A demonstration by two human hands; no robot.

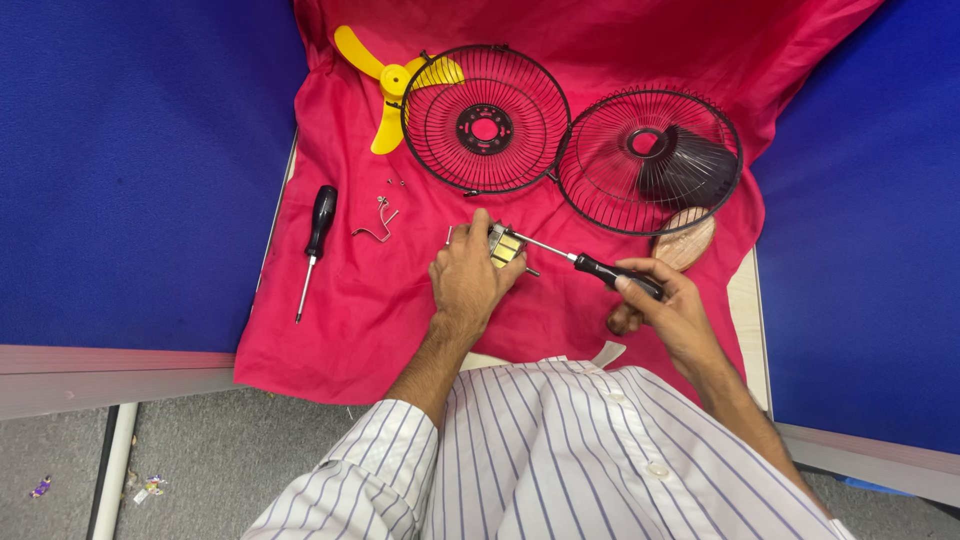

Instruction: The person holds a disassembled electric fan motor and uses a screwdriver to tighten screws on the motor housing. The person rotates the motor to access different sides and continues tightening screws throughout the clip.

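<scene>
My left hand (468,275) presses down on a small fan motor (505,245) with a metal core, gripping it on the red cloth (380,320). My right hand (665,305) holds a black-handled screwdriver (600,270), its thin shaft pointing left with the tip at the motor. Both hands lie in the middle of the cloth, just below the two black wire fan guards (485,120) (648,160).
A yellow three-blade fan propeller (388,85) lies at the back left. A second black-handled screwdriver (315,245) rests at the left, near a bent wire clip (378,225) and small screws (393,182). A round wooden piece (688,240) sits beside the right guard. Blue partition walls (130,170) enclose the table.
</scene>
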